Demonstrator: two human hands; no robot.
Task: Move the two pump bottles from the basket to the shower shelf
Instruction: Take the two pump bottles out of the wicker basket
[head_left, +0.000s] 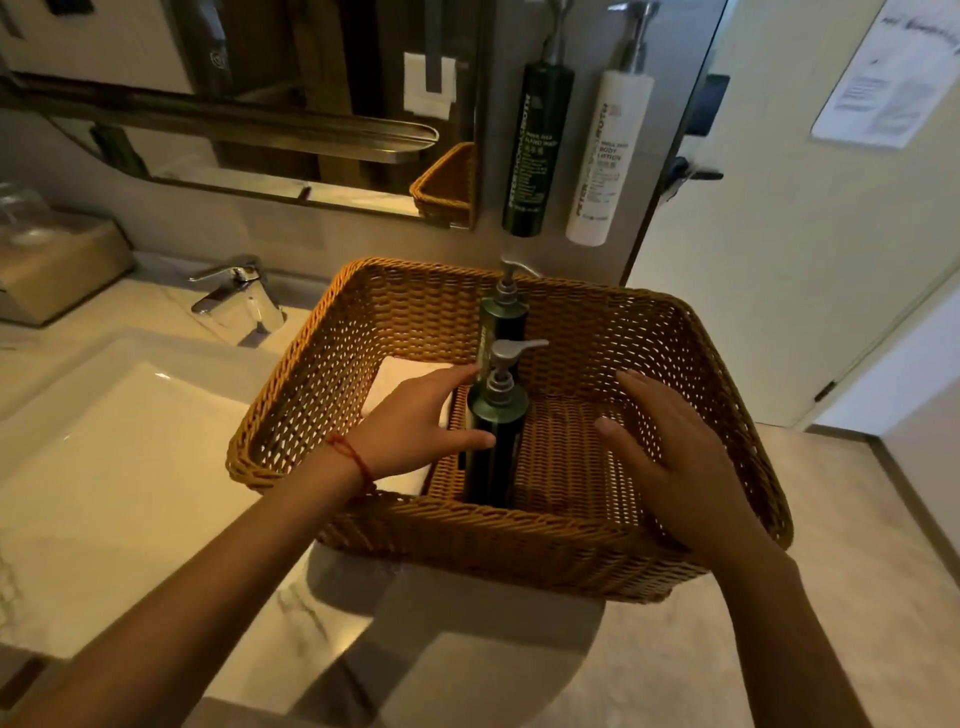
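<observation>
A brown woven basket (519, 551) stands on the pale counter. Two dark green pump bottles stand upright inside it, one behind the other: the near bottle (493, 457) and the far bottle (501, 317), both with grey pump heads. My left hand (415, 421) reaches into the basket, thumb and fingers curled around the near bottle's left side. My right hand (670, 462) hovers with fingers spread inside the basket, to the right of the bottles and not touching them. A folded white towel (400, 379) lies in the basket under my left hand.
A white sink (119, 467) and chrome tap (234, 296) lie left of the basket. On the wall behind hang a dark green pump bottle (537, 150) and a white one (608, 156). A mirror (260, 104) is at the back left, a door (810, 260) at right.
</observation>
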